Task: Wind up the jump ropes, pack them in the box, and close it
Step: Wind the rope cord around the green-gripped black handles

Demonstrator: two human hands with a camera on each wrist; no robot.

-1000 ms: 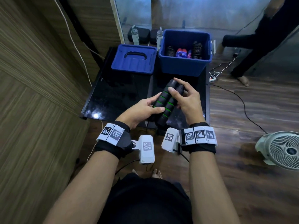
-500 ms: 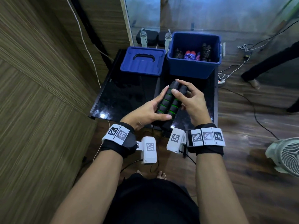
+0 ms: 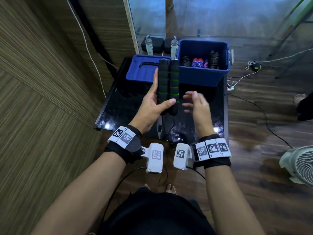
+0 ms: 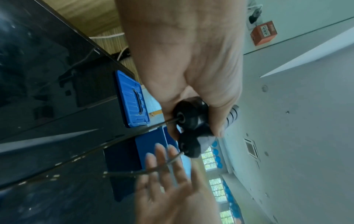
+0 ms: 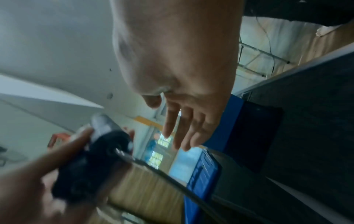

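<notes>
- Left hand (image 3: 150,106) grips the jump rope handles (image 3: 168,85), thumb laid across their near ends and fingers behind them; the right hand (image 3: 197,106) is beside them, apart, holding nothing, its fingers loosely spread and blurred.
- Both handles sit side by side, touching, long axis running away from the person toward the blue box (image 3: 203,65), with the far ends overlapping the lid (image 3: 144,72) in the head view.
- From their near ends the cord (image 3: 171,126) hangs down in two strands toward the floor, unwound; in the left wrist view those strands (image 4: 118,139) pass right by the right hand's fingertips (image 4: 160,149).
- My judgement: the coming move is the right hand catching the hanging cord below the handles, since it is the free hand and the nearer one to the strands, then wrapping it round the pair.
- Handles are black foam, ribbed in segments, with green rings between segments and round black end caps where the cord enters.
- Blue box stands open on the dark glossy surface (image 3: 128,102), beyond the handles and to the right, already holding wound ropes (image 3: 199,62): black bundles and a red-and-blue one. Its lid lies flat just left of it, handle side up.
</notes>
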